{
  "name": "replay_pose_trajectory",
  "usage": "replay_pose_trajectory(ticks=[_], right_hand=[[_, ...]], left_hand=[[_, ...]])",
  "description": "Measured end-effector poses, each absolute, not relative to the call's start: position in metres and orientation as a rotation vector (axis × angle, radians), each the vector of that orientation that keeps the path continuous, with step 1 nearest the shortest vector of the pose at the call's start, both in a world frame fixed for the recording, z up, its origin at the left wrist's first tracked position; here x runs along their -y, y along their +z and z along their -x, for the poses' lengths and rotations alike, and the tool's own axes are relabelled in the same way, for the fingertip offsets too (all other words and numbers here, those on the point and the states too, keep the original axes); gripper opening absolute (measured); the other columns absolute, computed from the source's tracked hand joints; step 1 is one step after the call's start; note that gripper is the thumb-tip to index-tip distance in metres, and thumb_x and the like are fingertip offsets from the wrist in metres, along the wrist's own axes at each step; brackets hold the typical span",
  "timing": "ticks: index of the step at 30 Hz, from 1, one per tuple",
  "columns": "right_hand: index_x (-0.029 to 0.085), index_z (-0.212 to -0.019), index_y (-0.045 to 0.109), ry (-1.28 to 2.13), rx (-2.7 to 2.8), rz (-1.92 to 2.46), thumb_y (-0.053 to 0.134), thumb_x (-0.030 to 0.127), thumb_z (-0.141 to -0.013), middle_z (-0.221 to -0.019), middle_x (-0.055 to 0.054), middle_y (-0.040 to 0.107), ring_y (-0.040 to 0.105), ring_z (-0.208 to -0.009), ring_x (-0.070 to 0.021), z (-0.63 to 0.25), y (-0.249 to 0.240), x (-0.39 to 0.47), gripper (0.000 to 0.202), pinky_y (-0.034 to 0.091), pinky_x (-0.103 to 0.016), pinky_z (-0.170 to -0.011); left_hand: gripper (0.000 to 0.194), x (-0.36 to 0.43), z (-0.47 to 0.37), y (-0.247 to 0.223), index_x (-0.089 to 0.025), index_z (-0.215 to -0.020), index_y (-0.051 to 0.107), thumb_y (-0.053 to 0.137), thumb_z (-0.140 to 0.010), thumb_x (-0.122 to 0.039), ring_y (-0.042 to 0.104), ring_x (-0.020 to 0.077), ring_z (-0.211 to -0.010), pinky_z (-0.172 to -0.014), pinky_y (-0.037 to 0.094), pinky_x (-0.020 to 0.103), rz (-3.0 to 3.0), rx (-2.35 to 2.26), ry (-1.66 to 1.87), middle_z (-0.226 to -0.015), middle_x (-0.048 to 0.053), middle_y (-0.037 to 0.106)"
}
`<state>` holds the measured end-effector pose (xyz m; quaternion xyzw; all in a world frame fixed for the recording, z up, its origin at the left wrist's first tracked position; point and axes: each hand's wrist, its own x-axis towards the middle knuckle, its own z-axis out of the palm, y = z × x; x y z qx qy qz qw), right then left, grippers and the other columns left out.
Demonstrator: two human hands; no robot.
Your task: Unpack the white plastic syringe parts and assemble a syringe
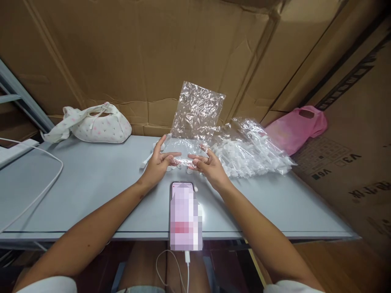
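A clear plastic bag stretches up and away from my hands, its film crinkled and shiny. My left hand pinches the bag's near edge on the left, thumb against fingers. On the right side of the same edge, my right hand closes its thumb and fingers on the film. Small white pieces lie on the table under and behind the bag, partly hidden by it and by my hands. To the right of my right hand rests a large clear bag full of white pieces; their exact kind is unclear.
A phone with a white cable lies at the table's front edge. A white patterned cloth pouch sits back left, near a white cord. A pink plastic bag leans against cardboard on the right.
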<state>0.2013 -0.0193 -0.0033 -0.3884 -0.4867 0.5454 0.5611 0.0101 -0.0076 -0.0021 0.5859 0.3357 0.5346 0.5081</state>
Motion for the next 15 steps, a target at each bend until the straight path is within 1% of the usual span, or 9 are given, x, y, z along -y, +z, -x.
replay_pose_trajectory(ticks=[1, 2, 4, 6, 7, 8, 11, 13, 15], right_hand=[[0.023, -0.138, 0.037, 1.283, 1.156, 0.917, 0.076, 0.030, -0.070, -0.101, -0.008, 0.074, 0.070, -0.089, -0.0219, -0.2016, -0.0033, 0.0193, 0.079, 0.056, -0.046, -0.086], [0.023, -0.137, 0.039, 1.281, 1.166, 0.919, 0.076, 0.030, -0.070, -0.102, -0.009, 0.074, 0.070, -0.090, -0.0221, -0.2019, -0.0035, 0.0193, 0.077, 0.056, -0.045, -0.086], [0.022, -0.134, 0.043, 1.270, 1.189, 0.926, 0.076, 0.032, -0.070, -0.104, -0.009, 0.073, 0.070, -0.091, -0.0226, -0.2027, -0.0040, 0.0190, 0.072, 0.056, -0.044, -0.084], [0.021, -0.128, 0.048, 1.255, 1.211, 0.936, 0.076, 0.033, -0.070, -0.104, -0.010, 0.073, 0.070, -0.091, -0.0229, -0.2036, -0.0047, 0.0183, 0.066, 0.057, -0.043, -0.081], [0.020, -0.125, 0.051, 1.246, 1.222, 0.939, 0.076, 0.034, -0.070, -0.103, -0.010, 0.073, 0.070, -0.090, -0.0230, -0.2039, -0.0050, 0.0180, 0.062, 0.057, -0.042, -0.080], [0.020, -0.121, 0.053, 1.238, 1.233, 0.941, 0.076, 0.035, -0.069, -0.102, -0.010, 0.073, 0.070, -0.090, -0.0229, -0.2041, -0.0052, 0.0179, 0.058, 0.057, -0.041, -0.079], [0.020, -0.111, 0.059, 1.222, 1.282, 0.934, 0.075, 0.037, -0.069, -0.098, -0.009, 0.074, 0.070, -0.086, -0.0218, -0.2032, -0.0049, 0.0195, 0.048, 0.057, -0.040, -0.076], [0.021, -0.108, 0.060, 1.223, 1.313, 0.915, 0.075, 0.036, -0.070, -0.096, -0.008, 0.073, 0.070, -0.084, -0.0207, -0.2017, -0.0038, 0.0220, 0.044, 0.057, -0.039, -0.076], [0.022, -0.107, 0.060, 1.224, 1.318, 0.891, 0.075, 0.035, -0.070, -0.096, -0.007, 0.073, 0.069, -0.083, -0.0199, -0.1997, -0.0028, 0.0246, 0.042, 0.057, -0.039, -0.075]], left_hand=[[0.071, 0.0075, -0.0101, -0.0012, -0.025, -0.146, 0.020, 0.058, -0.086, -0.026, 0.069, 0.0150, -0.078, -0.085, 0.053, 0.037, -1.372, -0.821, 1.282, -0.104, 0.008, 0.071], [0.065, 0.0075, -0.0098, 0.0001, -0.023, -0.143, 0.027, 0.058, -0.085, -0.026, 0.069, 0.0151, -0.076, -0.084, 0.053, 0.037, -1.332, -0.837, 1.265, -0.102, 0.008, 0.071], [0.045, 0.0077, -0.0086, 0.0032, -0.017, -0.126, 0.046, 0.058, -0.084, -0.026, 0.068, 0.0151, -0.074, -0.082, 0.053, 0.036, -1.266, -0.876, 1.223, -0.098, 0.009, 0.072], [0.028, 0.0080, -0.0069, 0.0057, -0.015, -0.107, 0.055, 0.059, -0.082, -0.026, 0.067, 0.0148, -0.073, -0.081, 0.052, 0.034, -1.248, -0.899, 1.193, -0.097, 0.009, 0.072], [0.026, 0.0080, -0.0061, 0.0065, -0.015, -0.102, 0.056, 0.061, -0.080, -0.027, 0.067, 0.0148, -0.074, -0.080, 0.052, 0.034, -1.257, -0.901, 1.185, -0.096, 0.008, 0.071], [0.027, 0.0081, -0.0055, 0.0068, -0.016, -0.101, 0.056, 0.064, -0.078, -0.029, 0.067, 0.0147, -0.073, -0.078, 0.052, 0.033, -1.275, -0.899, 1.179, -0.094, 0.007, 0.071], [0.035, 0.0082, -0.0057, 0.0054, -0.017, -0.100, 0.057, 0.073, -0.072, -0.031, 0.065, 0.0143, -0.070, -0.074, 0.051, 0.031, -1.361, -0.929, 1.142, -0.082, 0.003, 0.069], [0.033, 0.0088, -0.0073, 0.0037, -0.016, -0.094, 0.058, 0.075, -0.070, -0.031, 0.064, 0.0147, -0.070, -0.071, 0.051, 0.030, -1.401, -0.972, 1.132, -0.075, 0.002, 0.066], [0.029, 0.0099, -0.0097, 0.0021, -0.016, -0.088, 0.058, 0.075, -0.069, -0.030, 0.065, 0.0152, -0.072, -0.071, 0.051, 0.029, -1.413, -0.988, 1.153, -0.074, 0.002, 0.065]])
